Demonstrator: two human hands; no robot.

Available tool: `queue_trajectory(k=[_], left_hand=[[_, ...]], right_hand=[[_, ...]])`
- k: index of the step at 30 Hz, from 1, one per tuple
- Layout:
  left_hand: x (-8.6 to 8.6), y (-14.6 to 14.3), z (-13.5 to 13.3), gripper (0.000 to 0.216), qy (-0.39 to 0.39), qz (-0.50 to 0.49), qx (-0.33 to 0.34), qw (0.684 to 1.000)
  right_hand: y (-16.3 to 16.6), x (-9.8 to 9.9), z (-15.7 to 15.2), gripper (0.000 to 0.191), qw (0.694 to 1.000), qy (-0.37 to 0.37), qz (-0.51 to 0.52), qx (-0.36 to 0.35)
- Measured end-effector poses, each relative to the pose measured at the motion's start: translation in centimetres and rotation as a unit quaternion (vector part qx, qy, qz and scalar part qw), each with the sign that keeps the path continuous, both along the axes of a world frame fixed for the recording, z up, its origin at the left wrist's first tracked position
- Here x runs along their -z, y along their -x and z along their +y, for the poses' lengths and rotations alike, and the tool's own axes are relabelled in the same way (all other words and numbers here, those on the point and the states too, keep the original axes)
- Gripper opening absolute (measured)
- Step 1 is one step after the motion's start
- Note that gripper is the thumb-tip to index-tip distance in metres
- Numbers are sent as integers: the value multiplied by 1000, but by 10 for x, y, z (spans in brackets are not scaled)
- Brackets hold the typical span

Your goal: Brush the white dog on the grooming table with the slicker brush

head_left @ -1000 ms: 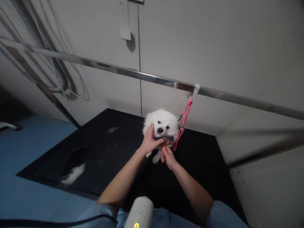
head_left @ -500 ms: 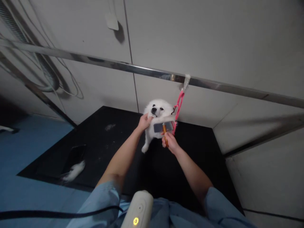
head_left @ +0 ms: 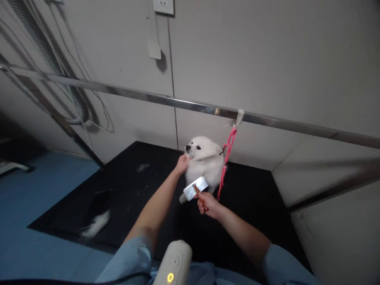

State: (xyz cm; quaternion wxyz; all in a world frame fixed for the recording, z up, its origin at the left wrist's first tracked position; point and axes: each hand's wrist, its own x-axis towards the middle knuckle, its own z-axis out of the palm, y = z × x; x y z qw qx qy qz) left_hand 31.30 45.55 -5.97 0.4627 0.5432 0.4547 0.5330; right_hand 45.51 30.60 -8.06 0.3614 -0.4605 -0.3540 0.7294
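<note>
A black table (head_left: 255, 206) carries a white dog (head_left: 206, 166), fur clumps (head_left: 96, 225) and a dark tray (head_left: 97, 200)

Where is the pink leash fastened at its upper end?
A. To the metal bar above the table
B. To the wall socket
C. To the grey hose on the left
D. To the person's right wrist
A: the pink leash runs up from the white dog to the metal bar.
</note>
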Motion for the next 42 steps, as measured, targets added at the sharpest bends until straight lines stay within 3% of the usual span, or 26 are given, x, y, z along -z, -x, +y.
queue_trajectory(k=[2, 6, 8, 10, 12, 14, 16, 17, 19, 22, 24, 26, 27, 28, 31, 32, 33, 35, 37, 39, 42], left_hand=[[1, 0, 0, 27, 4, -11, 11, 1000], [5, 1, 2, 28, 13, -34, 20, 999], [8, 2, 4, 29, 21, -40, 34, 998], [11, 3, 5, 30, 24, -49, 45, 997], [14, 2, 6, 29, 23, -63, 44, 997], [16, 1, 7, 28, 26, -81, 38, 996], [19, 0, 6, 27, 34, -91, 43, 994], [20, 0, 6, 25, 38, -93, 48, 994], [22, 0, 4, 21, 39, -94, 68, 992], [24, -2, 2, 19, 34, -91, 96, 991], [24, -3, 1, 22, 39, -87, 102, 990], [24, -6, 0, 25, 42, -82, 95, 991], [24, -6, 0, 24, 38, -81, 93, 992], [24, -7, 0, 23, 31, -81, 91, 992], [26, -7, 1, 23, 22, -82, 91, 992], [27, -7, 1, 23, 25, -84, 93, 992], [28, -7, 2, 23, 32, -87, 93, 991], [30, -7, 4, 23, 44, -97, 94, 990], [32, -7, 6, 20, 51, -108, 89, 989], [34, -8, 8, 17, 48, -119, 83, 988], [39, -7, 11, 15, 45, -129, 74, 988]], right_hand=[[2, -6, -3, 36, 999, 22, 47, -13], [6, -29, 0, 18, 974, -31, 174, 139], [12, -29, -8, 16, 966, 39, 195, 165], [19, -23, -19, 20, 962, 162, 188, 113], [23, -20, -25, 21, 957, 212, 192, 60], [24, -24, -23, 16, 963, 132, 216, 91], [24, -28, -20, 11, 958, 27, 223, 180], [24, -28, -20, 10, 953, 11, 217, 213], [25, -28, -23, 14, 954, 74, 202, 210], [25, -29, -27, 18, 953, 196, 207, 107], [24, -31, -27, 16, 957, 141, 224, 123], [26, -29, -27, 12, 953, 44, 219, 205], [27, -26, -30, 12, 949, 30, 209, 234], [29, -22, -34, 13, 950, 54, 198, 237], [32, -18, -43, 20, 950, 213, 184, 134], [31, -20, -42, 20, 951, 220, 185, 116], [29, -24, -39, 17, 956, 188, 188, 123], [26, -29, -29, 11, 961, 53, 183, 200], [26, -23, -24, 16, 953, -23, 151, 260], [29, -3, -35, 28, 962, 22, 99, 252], [31, 32, -71, 43, 977, 104, 30, 185]])
